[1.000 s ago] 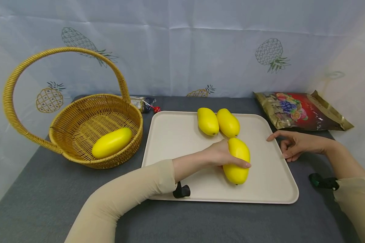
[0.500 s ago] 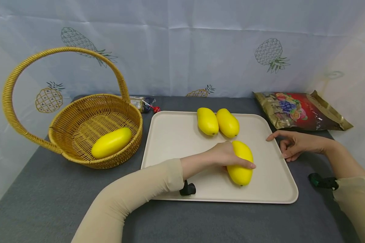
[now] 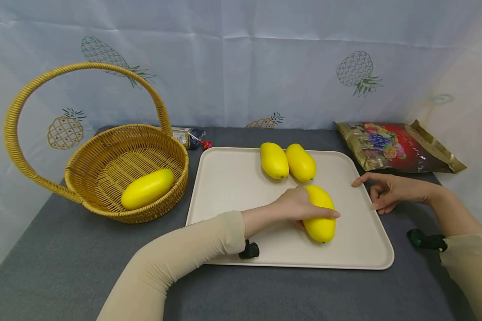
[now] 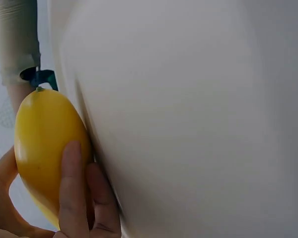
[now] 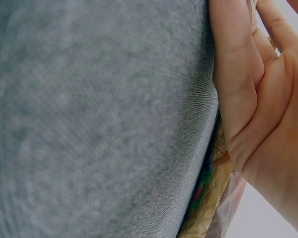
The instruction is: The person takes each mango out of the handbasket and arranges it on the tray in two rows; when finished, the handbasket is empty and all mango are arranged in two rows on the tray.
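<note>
My left hand (image 3: 297, 205) grips a yellow mango (image 3: 320, 232) on the right half of the beige tray (image 3: 233, 178). In the left wrist view the same mango (image 4: 49, 134) has a small green stem end, and its lower part is hidden by the fingers (image 4: 72, 178). Two more mangoes lie side by side at the tray's back edge, a left one (image 3: 274, 160) and a right one (image 3: 301, 162). At the tray's right rim, my right hand (image 3: 397, 191) holds the edge with index finger and thumb, its other fingers curled. The right wrist view shows its palm (image 5: 268, 104) beside grey cloth.
A wicker basket (image 3: 104, 138) with a tall handle stands at left, a mango (image 3: 147, 189) inside it. Behind it lie a dark wrapped packet (image 3: 193, 140) and a red lollipop (image 3: 206, 144). A gold and red bag (image 3: 397, 147) lies at back right. Grey cloth (image 3: 265, 294) covers the table.
My left hand has shifted the gripped mango a little to the right over the tray, mostly in the first half second. The right hand has stayed at the rim.
</note>
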Motion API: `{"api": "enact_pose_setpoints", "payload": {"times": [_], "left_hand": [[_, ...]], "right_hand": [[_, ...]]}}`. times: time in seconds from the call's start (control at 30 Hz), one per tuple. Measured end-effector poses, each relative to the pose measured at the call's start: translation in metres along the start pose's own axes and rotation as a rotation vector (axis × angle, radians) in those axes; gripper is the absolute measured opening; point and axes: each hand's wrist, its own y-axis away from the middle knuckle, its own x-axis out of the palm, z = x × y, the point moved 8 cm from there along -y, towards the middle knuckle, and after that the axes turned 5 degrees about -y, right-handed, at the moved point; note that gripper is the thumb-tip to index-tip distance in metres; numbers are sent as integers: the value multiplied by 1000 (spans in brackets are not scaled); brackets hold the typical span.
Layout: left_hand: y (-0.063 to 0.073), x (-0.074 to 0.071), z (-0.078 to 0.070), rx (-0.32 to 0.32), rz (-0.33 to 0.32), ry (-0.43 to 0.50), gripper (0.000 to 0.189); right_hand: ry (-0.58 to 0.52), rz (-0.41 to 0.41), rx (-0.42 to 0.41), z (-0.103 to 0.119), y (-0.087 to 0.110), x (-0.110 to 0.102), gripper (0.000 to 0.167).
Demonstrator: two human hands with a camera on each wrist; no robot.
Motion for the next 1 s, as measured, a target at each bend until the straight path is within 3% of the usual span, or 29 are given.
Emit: {"api": "enact_pose_setpoints", "payload": {"times": [0.2, 0.47, 1.0], "left_hand": [[-2, 2, 0, 0, 25, 42, 34], [0, 1, 5, -22, 65, 19, 36], [16, -10, 13, -35, 114, -20, 38]], "right_hand": [[0, -7, 6, 0, 1, 0, 53], [-5, -7, 11, 0, 1, 1, 53], [-10, 10, -4, 2, 0, 2, 53]]}}
